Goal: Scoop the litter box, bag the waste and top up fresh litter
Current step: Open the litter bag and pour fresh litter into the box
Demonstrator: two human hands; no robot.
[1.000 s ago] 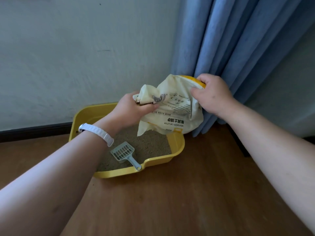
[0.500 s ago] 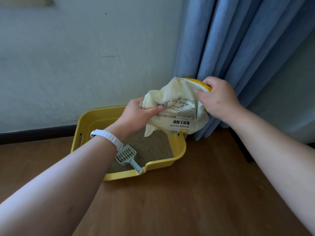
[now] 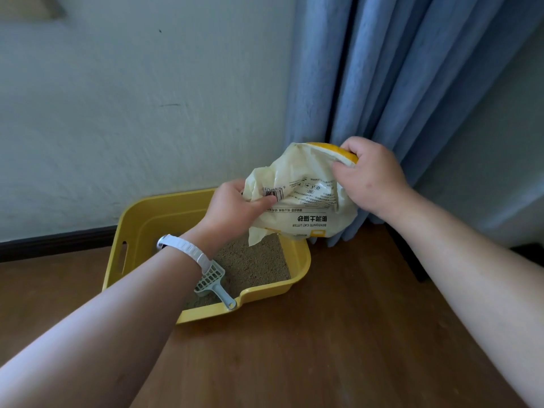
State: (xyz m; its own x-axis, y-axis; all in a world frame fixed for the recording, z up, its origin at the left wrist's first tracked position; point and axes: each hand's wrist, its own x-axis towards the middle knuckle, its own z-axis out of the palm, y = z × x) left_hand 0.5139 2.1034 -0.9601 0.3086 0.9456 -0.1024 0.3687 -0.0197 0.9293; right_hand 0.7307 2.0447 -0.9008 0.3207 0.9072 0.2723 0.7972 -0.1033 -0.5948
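Holding the bag [image 3: 306,198] upside down over the box's [image 3: 164,213] far right corner, my left hand [image 3: 235,210] pinches its crumpled left edge and my right hand [image 3: 371,178] grips the upturned bottom. If the opening drifts right past the rim, litter could spill onto the floor [image 3: 353,319].

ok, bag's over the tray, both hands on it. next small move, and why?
Probably lift the end held by the right hand a little, so litter slides toward the crumpled end the left hand grips. The litter bag hangs print-upside-down over the far right corner of the litter box, flap pointing down, and no pour shows.
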